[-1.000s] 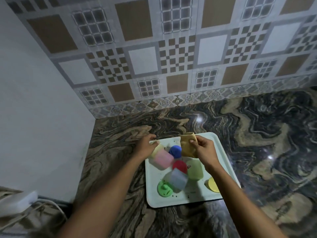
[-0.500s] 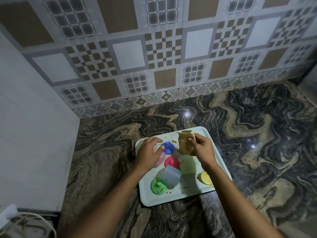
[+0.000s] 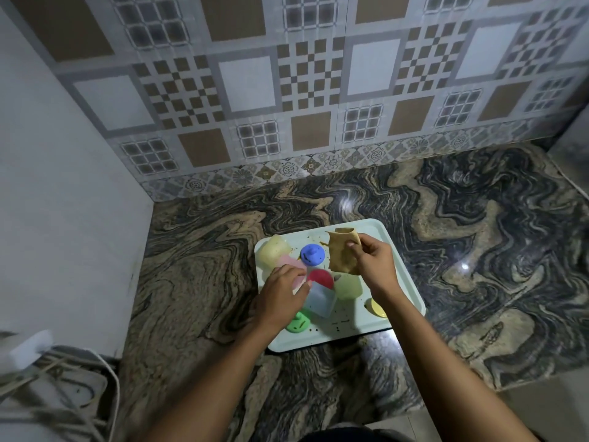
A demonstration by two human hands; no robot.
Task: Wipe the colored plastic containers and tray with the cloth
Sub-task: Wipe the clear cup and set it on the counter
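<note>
The tabletop is polished stone with swirled black and tan veining, and it carries two bright light reflections. Behind it rises a tiled wall patterned in brown, white and chequered squares, with a floral border strip at its base. A plain pale wall closes the left side. A white block with cables lies at lower left, off the stone.

A pale rectangular plastic tray with rounded corners lies flat on the tabletop, its floor marked with dark specks. It carries:
- a pale yellow translucent container
- a pink translucent container
- a pale blue translucent container
- a pale green translucent container
- blue, red, green and yellow round lids

The left hand lies over the pink translucent container with its fingers bent. The fingertips touch the pale blue translucent container, but a grip cannot be confirmed.

The right hand pinches a crumpled tan cloth between thumb and fingers. The cloth sits over the far part of the tray, just beside the blue lid.
</note>
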